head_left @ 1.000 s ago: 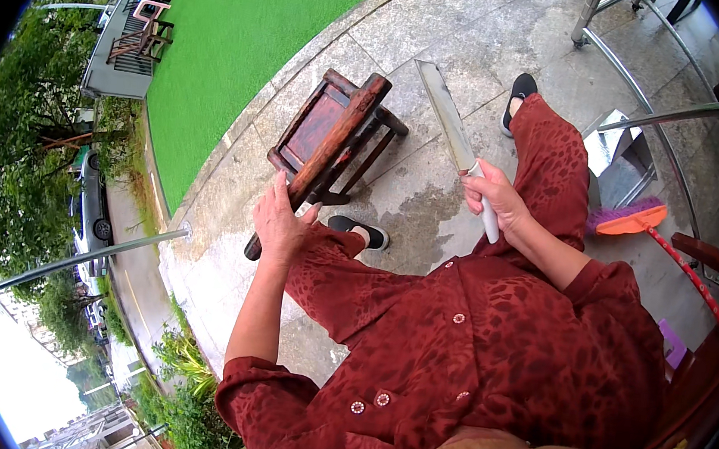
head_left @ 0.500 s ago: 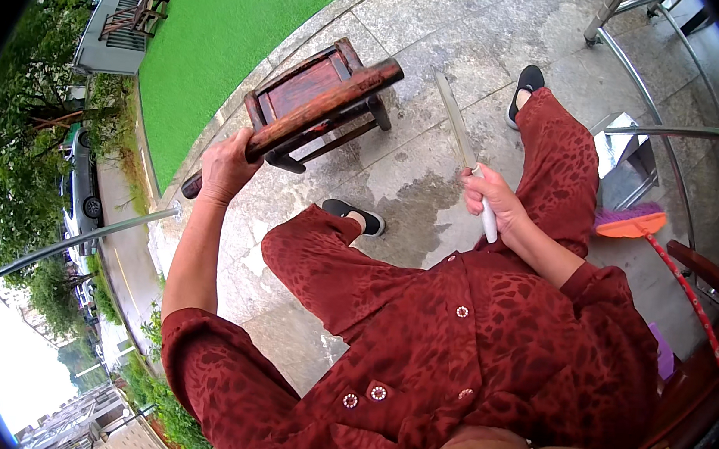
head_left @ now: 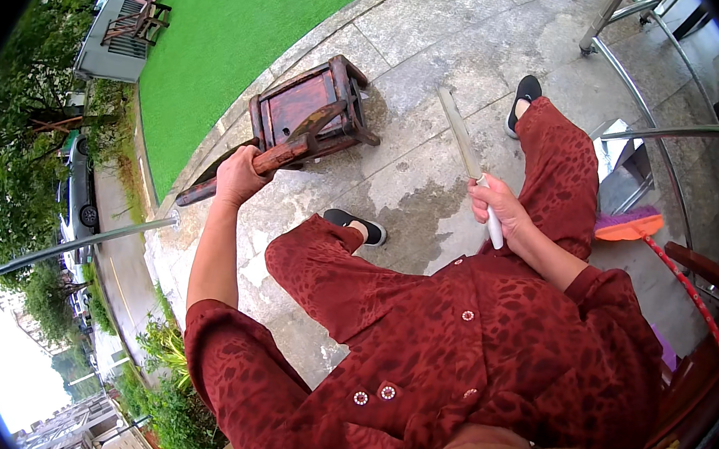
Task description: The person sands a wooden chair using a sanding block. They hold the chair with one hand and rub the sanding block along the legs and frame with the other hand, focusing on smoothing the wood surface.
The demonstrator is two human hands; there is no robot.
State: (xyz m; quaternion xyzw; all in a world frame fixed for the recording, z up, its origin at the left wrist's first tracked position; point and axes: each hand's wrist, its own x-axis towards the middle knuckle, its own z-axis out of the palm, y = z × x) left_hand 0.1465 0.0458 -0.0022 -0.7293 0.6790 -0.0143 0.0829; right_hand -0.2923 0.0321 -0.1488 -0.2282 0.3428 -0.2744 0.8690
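Note:
My left hand (head_left: 240,175) is wrapped round the rail of a small dark red wooden chair (head_left: 301,108). The chair is at the far left of my feet, its seat panel facing up toward me at a tilt. Whether all its legs touch the ground I cannot tell. In my right hand (head_left: 501,207), closed round its white handle, is a long narrow knife (head_left: 458,132). The blade points away from me, over the paving and apart from the chair.
Stone paving (head_left: 428,49) with damp patches borders green turf (head_left: 259,7). On the right are a steel-tube frame (head_left: 640,100), a shiny silver box (head_left: 619,176) and an orange broom head (head_left: 632,226) with a red dotted handle. A metal pole (head_left: 72,244) crosses the left side.
My left hand has turned the chair, so its rail no longer lies across the seat and more of the seat shows. The knife has barely moved.

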